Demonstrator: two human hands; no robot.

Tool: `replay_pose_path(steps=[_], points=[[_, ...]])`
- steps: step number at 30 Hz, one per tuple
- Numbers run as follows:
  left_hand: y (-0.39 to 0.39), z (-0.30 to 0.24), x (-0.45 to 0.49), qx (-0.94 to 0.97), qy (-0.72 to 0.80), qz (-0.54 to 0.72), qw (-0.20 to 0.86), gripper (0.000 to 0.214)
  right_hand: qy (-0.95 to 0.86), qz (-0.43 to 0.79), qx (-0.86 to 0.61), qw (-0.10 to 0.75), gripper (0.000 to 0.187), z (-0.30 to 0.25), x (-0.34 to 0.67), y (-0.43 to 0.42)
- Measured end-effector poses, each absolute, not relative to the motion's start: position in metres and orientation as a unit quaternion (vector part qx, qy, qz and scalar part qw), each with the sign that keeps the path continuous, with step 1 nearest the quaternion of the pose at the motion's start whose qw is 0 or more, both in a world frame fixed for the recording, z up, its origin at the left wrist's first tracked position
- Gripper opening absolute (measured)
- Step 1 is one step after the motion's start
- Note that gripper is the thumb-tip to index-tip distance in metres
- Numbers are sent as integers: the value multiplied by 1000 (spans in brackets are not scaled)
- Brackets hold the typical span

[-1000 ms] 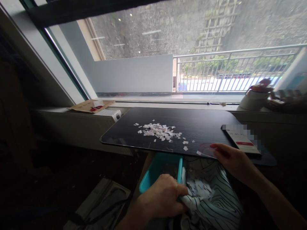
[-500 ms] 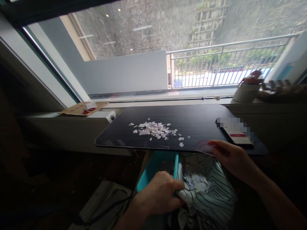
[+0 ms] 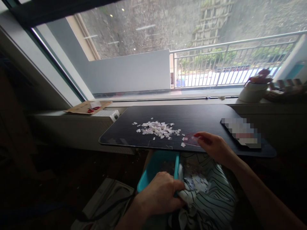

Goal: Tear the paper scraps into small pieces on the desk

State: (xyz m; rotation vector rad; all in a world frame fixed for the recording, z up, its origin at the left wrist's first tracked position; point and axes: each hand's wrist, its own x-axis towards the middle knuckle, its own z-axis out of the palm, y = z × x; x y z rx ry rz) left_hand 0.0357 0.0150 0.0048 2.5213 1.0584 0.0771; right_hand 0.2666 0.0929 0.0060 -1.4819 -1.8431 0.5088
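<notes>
My left hand (image 3: 161,191) is closed on the rim of a pale bag (image 3: 216,198) with black wavy lines, and white paper scraps (image 3: 198,182) lie inside it. A teal plastic bin (image 3: 146,180) stands just left of the bag, beside that hand. Above the table's front edge, my right hand (image 3: 216,147) pinches a thin clear plastic sheet (image 3: 190,140) with pink-red marking. The sheet's left end is by a few loose scraps. Further left, a pile of small paper scraps (image 3: 158,128) lies on the dark tabletop (image 3: 196,116).
A phone (image 3: 242,134), partly blurred out, lies on the tabletop's right side. Left of the table are a radiator (image 3: 106,114) and a brown paper envelope (image 3: 83,107) with a red-handled item on it. A white pot (image 3: 254,91) stands on the right sill.
My right hand has moved left and slightly up, carrying the clear sheet closer to the loose scraps. My left hand keeps its grip on the bag. The view has shifted slightly.
</notes>
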Motion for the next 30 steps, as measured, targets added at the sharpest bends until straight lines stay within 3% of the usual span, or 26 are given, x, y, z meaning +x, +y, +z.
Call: replay_pose_path(steps=[6,13,20,23,26,30], points=[[15,5,36,903,377,27,202,15,-736,204,-562,318,27,3,271,99],[15,8,37,902,385,6,197,16,-708,168,-590,350,34,2,289,108],[14,10,36,895,392,13,214,15,-691,20,-675,256,40,-7,315,123],[14,10,36,893,395,5,215,14,-712,-44,-654,252,38,-7,310,122],[15,9,36,894,397,6,210,15,-754,8,-601,264,29,0,286,118],[14,5,34,896,395,15,201,16,-825,84,-533,166,25,11,247,120]])
